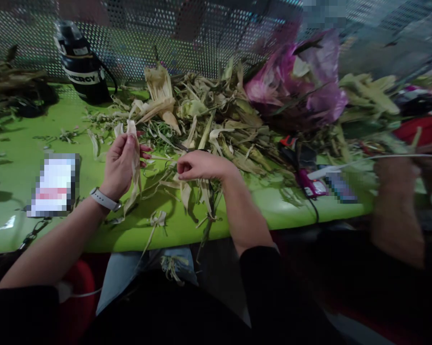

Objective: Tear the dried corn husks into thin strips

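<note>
- One phone [55,182] lies on the table [14,136] at the far left, between 8 and 9 o'clock from the left hand; a bottle [82,72] stands at 11 o'clock.
- Left hand [120,158]: thumb and fingers pinch a pale husk strip [135,172] near its upper end, other fingers spread behind it.
- That strip runs roughly from 12 to 6 o'clock, its lower end hanging free and bending toward 7.
- Between the hands, a dark tool [183,147], maybe scissors, points toward 10 o'clock, roughly at the strip's side.
- Right hand [204,165]: at 3 o'clock from the left, apart from the strip, which lies at its 9 o'clock. Its fingers are curled in; whether they grip the tool I cannot tell.
- Loose husks [186,195] lie just below it, at 7 o'clock.
- A husk pile [233,110] spreads at its 12 to 1, nearer to it than to the left hand.
- Farther right, a purple bag [269,88] sits at its 2 o'clock, another person's arm [399,211] near 3.
</note>
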The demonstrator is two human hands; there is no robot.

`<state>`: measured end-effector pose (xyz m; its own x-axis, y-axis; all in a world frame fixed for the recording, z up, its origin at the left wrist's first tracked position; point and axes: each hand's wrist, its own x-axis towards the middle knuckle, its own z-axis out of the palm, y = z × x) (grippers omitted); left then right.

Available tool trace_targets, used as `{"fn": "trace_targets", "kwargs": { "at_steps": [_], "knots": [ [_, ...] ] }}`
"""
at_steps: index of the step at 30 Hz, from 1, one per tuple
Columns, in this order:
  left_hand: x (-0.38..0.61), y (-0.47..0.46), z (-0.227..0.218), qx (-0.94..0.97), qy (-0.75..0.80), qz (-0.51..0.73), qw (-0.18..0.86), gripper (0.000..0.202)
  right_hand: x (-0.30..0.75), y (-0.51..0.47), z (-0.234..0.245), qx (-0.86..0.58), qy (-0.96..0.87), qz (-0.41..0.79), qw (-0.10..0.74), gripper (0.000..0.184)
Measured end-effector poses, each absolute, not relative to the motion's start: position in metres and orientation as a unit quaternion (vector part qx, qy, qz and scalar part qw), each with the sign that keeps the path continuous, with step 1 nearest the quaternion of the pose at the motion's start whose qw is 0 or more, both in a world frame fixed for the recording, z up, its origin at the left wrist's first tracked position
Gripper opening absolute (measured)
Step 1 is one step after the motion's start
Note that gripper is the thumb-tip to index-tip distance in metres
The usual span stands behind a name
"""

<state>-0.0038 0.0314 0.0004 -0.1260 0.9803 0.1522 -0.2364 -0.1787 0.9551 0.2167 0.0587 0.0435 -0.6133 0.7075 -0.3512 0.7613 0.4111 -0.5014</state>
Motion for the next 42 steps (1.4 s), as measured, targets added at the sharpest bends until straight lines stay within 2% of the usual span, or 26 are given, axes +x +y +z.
{"fn": "trace_targets", "kwargs": {
  "at_steps": [3,4,8,11,14,18,22,29,34,40,42],
  "knots": [
    [-0.004,0.032,-0.001,0.457,0.421,0.61,0.492,0.032,0.221,0.061,0.043,0.419,0.807,-0.41,-0.074,0.043],
    [-0.004,0.032,-0.001,0.461,0.422,0.605,0.493,0.033,0.223,0.063,0.042,0.415,0.797,-0.421,-0.122,0.046],
    [-0.005,0.033,-0.003,0.463,0.42,0.608,0.49,0.035,0.226,0.067,0.037,0.417,0.741,-0.44,-0.289,0.025],
    [-0.006,0.034,-0.005,0.462,0.418,0.613,0.486,0.034,0.222,0.069,0.031,0.379,0.697,-0.482,-0.372,0.03],
    [-0.005,0.033,-0.007,0.463,0.41,0.612,0.493,0.034,0.214,0.069,0.026,0.356,0.68,-0.474,-0.431,0.038],
    [-0.003,0.029,-0.007,0.478,0.411,0.611,0.48,0.035,0.201,0.063,0.024,0.385,0.677,-0.385,-0.496,0.027],
    [-0.001,0.026,-0.003,0.489,0.418,0.606,0.468,0.032,0.196,0.057,0.028,0.408,0.674,-0.316,-0.529,0.03],
    [-0.001,0.027,-0.005,0.497,0.422,0.598,0.466,0.035,0.184,0.059,0.021,0.365,0.601,-0.455,-0.546,0.043],
    [-0.003,0.023,0.0,0.509,0.409,0.605,0.455,0.033,0.171,0.044,0.022,0.325,0.573,-0.56,-0.503,0.042],
    [-0.038,0.039,0.03,0.461,0.31,0.716,0.423,0.017,0.175,0.048,0.022,0.339,0.557,-0.572,-0.499,0.039],
    [-0.047,0.042,0.042,0.41,0.31,0.73,0.45,0.026,0.18,0.056,0.019,0.364,0.541,-0.56,-0.512,0.041]
  ]
}}
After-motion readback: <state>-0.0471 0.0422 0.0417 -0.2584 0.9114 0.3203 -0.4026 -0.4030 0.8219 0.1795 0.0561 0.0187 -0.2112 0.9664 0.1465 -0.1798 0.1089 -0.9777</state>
